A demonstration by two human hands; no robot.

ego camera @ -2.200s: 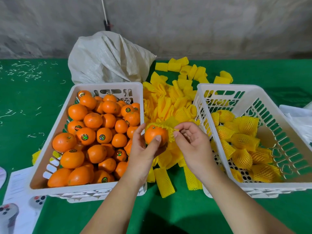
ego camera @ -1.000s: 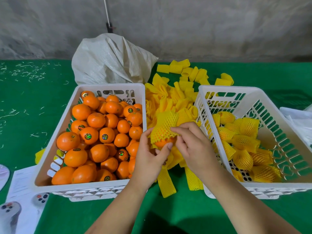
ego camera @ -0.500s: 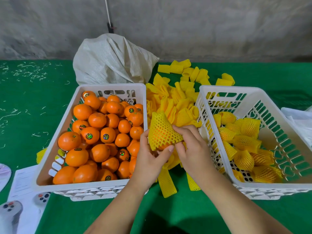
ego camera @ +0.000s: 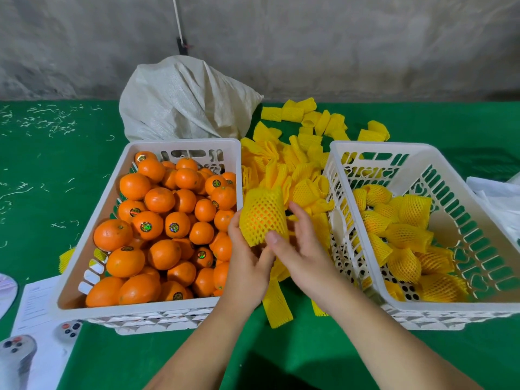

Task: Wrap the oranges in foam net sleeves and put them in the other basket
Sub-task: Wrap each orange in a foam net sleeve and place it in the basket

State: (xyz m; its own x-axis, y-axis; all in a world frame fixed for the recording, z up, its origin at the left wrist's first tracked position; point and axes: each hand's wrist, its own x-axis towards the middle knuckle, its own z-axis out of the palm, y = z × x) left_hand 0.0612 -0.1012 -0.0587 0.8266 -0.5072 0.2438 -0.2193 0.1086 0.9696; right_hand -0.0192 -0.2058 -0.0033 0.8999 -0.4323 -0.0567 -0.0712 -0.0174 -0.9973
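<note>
An orange wrapped in a yellow foam net sleeve (ego camera: 263, 216) is held up between the two baskets. My left hand (ego camera: 246, 263) grips it from below and from the left. My right hand (ego camera: 299, 249) holds its lower right side, thumb on the sleeve's bottom edge. The left white basket (ego camera: 92, 249) is full of bare oranges (ego camera: 160, 220). The right white basket (ego camera: 416, 305) holds several wrapped oranges (ego camera: 402, 237). Loose yellow sleeves (ego camera: 292, 167) lie piled between and behind the baskets.
A white woven sack (ego camera: 185, 99) sits behind the left basket. Papers and a printed sheet (ego camera: 31, 327) lie at the lower left, white sheets (ego camera: 498, 198) at the right edge. Green cloth (ego camera: 50, 170) covers the table; a grey wall stands behind.
The sleeve has been pulled down over the orange, which was bare 2.2 s ago and now shows only through the mesh. Both hands stayed between the baskets.
</note>
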